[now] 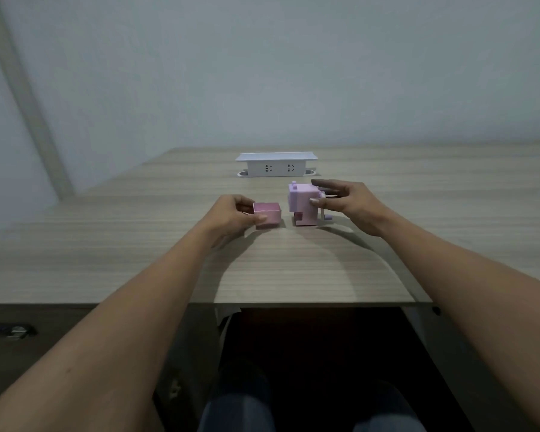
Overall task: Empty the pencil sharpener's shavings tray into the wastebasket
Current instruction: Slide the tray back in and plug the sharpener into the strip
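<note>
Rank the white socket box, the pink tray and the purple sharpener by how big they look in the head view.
1. White socket box, clearly the widest, though farthest away.
2. Purple sharpener, taller than the tray.
3. Pink tray, held by the left hand.
The last two look close in size, so their order is unsure.

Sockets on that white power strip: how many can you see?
2, side by side on the front face of the power strip at the desk's far edge; other faces are hidden.
</note>
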